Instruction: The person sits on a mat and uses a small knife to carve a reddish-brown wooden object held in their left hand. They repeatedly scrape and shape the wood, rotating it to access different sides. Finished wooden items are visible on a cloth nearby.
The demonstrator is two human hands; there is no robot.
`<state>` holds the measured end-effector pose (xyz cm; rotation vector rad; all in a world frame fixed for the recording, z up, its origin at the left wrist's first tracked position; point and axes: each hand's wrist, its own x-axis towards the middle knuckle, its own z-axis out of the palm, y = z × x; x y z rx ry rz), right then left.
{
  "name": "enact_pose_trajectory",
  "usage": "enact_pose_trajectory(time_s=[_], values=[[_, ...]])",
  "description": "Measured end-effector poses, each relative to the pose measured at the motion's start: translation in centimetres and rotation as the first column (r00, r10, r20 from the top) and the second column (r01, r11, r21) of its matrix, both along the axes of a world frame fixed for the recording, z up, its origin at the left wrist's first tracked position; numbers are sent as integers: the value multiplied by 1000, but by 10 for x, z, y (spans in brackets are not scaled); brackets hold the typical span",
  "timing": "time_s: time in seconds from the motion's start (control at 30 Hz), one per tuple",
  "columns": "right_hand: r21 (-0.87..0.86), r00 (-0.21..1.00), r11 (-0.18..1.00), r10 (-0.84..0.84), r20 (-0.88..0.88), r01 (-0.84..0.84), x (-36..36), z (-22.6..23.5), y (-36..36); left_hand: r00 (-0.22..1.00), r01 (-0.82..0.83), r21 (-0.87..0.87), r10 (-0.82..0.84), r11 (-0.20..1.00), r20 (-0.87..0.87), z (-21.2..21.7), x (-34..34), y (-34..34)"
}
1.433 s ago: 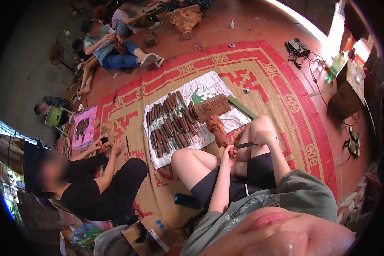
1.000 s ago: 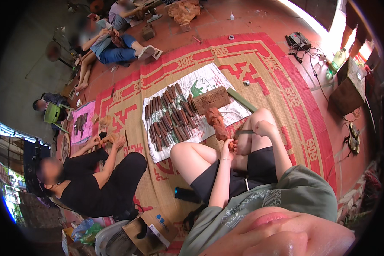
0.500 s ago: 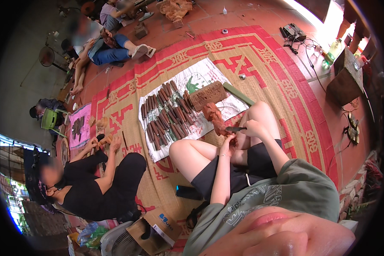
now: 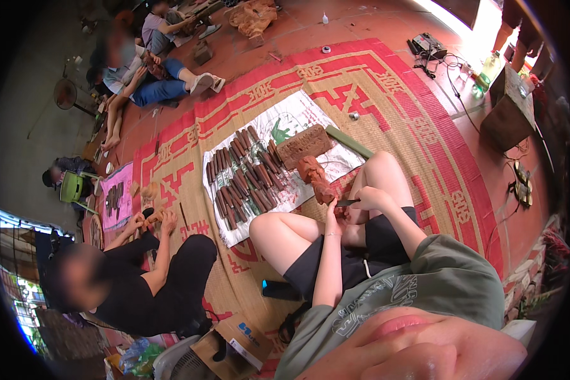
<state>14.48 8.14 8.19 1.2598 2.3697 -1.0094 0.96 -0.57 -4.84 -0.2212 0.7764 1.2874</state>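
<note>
I sit cross-legged on a red and tan woven mat [image 4: 392, 107]. My left hand [image 4: 333, 211] grips the lower end of a reddish-brown carved wooden figure [image 4: 315, 178] that slants up and away from my lap. My right hand [image 4: 369, 199] holds a dark-handled chisel [image 4: 347, 203] with its tip against the figure's base. Just beyond the figure, several more wooden-handled chisels [image 4: 244, 177] lie in rows on a white printed sheet [image 4: 297, 117], next to a carved wooden block [image 4: 304, 145].
A person in black [image 4: 145, 278] sits at my left working a small wooden piece. Two more people [image 4: 149, 69] sit at the mat's far corner. A wooden stool [image 4: 510, 107], cables and a power strip [image 4: 427, 44] are at the right. A cardboard box [image 4: 234, 345] lies behind me.
The view has shifted slightly as my head moved. Both hands stay on the figure and the chisel, with only small movements at the figure's base.
</note>
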Motion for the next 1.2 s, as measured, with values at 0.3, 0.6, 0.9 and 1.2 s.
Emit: enact_pose_trajectory(time_s=[0.3, 0.6, 0.9, 1.2], values=[[-120, 996, 993, -32, -83, 22, 23, 19, 20, 1000, -13, -27, 13, 1000, 6, 1, 1, 1], [-376, 722, 927, -253, -643, -10, 36, 52, 27, 974, -38, 152, 2, 988, 227, -3, -6, -2], [-385, 487, 906, -419, -766, 175, -35, -35, -32, 991, -112, 47, 108, 993, 79, 8, -2, 0], [-430, 348, 827, -548, -760, 362, -31, -47, -21, 990, -46, 6, 45, 999, 132, 25, 1, 0]])
